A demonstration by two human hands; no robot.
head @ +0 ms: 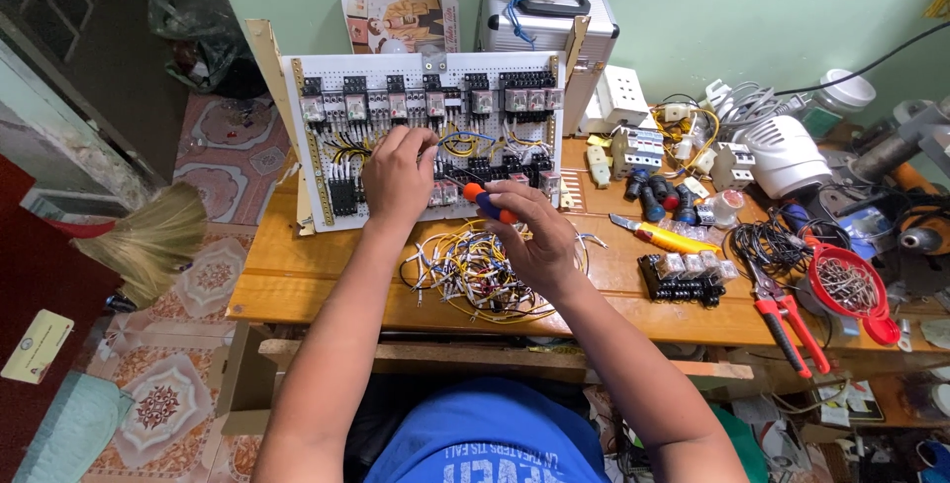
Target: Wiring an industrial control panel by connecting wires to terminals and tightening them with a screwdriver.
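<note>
Fingers of the right hand (pixel 539 236) are curling shut around a screwdriver with an orange and blue handle (pixel 487 203), its tip angling toward the lower rows of the white panel board (pixel 297 137) that is leaning upright at the far edge of the wooden workbench (pixel 297 270). I am watching from the head view as the left hand (pixel 398 174) is resting against the board's face, fingers bent and pressing among the yellow wires; whether they are pinching one wire I cannot tell. Doing this well, in my judgement, is calling for the left fingers to be steadying the wire at its terminal while the screwdriver is meeting the screw squarely, the loose tangle being kept clear of the blade. Nearest the body, one heap of loose wires (pixel 465 275) is lying between the forearms. Right of it I am counting one red-handled pair of pliers (pixel 787 320), one red funnel of small screws (pixel 846 285) and one cluster of black relay bases (pixel 688 278). Farther back, one yellow utility knife (pixel 658 236) is lying just beyond them. Along the board's top row I am counting roughly eight relays (pixel 435 102), though the rightmost are crowding together. Behind the board, one silver case (pixel 549 23) is standing against the green wall.
</note>
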